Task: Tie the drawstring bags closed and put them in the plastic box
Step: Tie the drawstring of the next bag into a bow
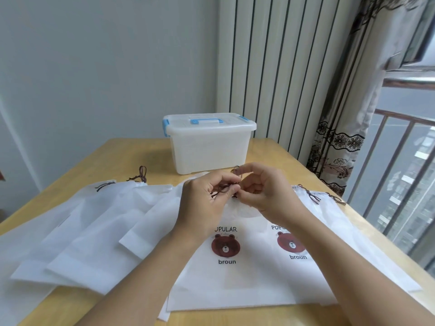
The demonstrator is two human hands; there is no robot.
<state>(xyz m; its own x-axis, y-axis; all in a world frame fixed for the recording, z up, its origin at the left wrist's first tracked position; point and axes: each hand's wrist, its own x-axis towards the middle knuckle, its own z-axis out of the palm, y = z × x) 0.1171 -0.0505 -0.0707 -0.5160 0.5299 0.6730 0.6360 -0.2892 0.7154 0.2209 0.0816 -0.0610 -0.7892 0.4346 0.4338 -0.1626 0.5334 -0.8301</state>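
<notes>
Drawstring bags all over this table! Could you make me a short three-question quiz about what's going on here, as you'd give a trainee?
1. True or false: the plastic box has its lid off.
2. What do the left hand and right hand both pinch?
A. the brown drawstring of the bear-print bag
B. the box's blue handle
C. the curtain
3. Fill in: the word under each printed bear reads ____.

Key
1. False: the lid is on, with the blue latches at its ends.
2. A
3. broun
</notes>
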